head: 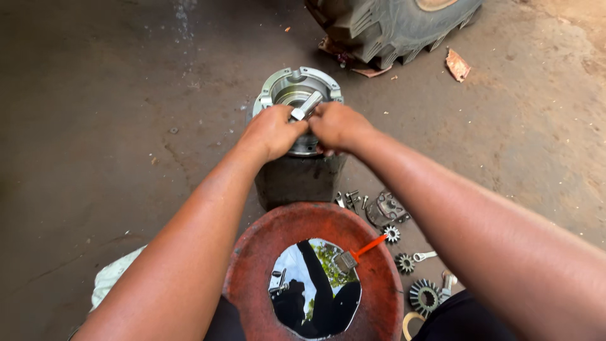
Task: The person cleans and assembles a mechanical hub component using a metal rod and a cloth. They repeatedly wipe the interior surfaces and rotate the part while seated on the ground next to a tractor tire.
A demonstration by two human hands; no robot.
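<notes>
While both my arms reach fwd from the bottom corners, they converge on the housing (297,88), a round flanged metal casting standing on a dark block (299,180) at frame centre. Left hand (273,131): knuckles up, fingers curled down over the housing's near rim, thumb side toward the shaft (306,105). Right hand (338,126): same pose, mirrored, fingers folded under and out of sight. Hands sit close together, almost knuckle to knuckle, w/ the shaft between them. Shaft: short bright steel pin, tilted, its near end at my left fingertips, its far end pointing into the housing bore. Cannot tell whether either hand actually pinches the shaft or only grips the housing rim; fingertips are hidden.

Fig. surroundings: red basin (252,265) just below the block, close to me, holding dark liquid that mirrors sky and foliage; a brush (356,254) w/ an orange handle lies across its right rim. Right of the basin, on the floor (95,113): several small gears (424,295), a wrench (424,256), bolts and a flat metal part (388,208), partly hidden by my right forearm. Tyre (391,25) at top, well apart from the housing. White cloth (113,275) under my left forearm, lower left.
</notes>
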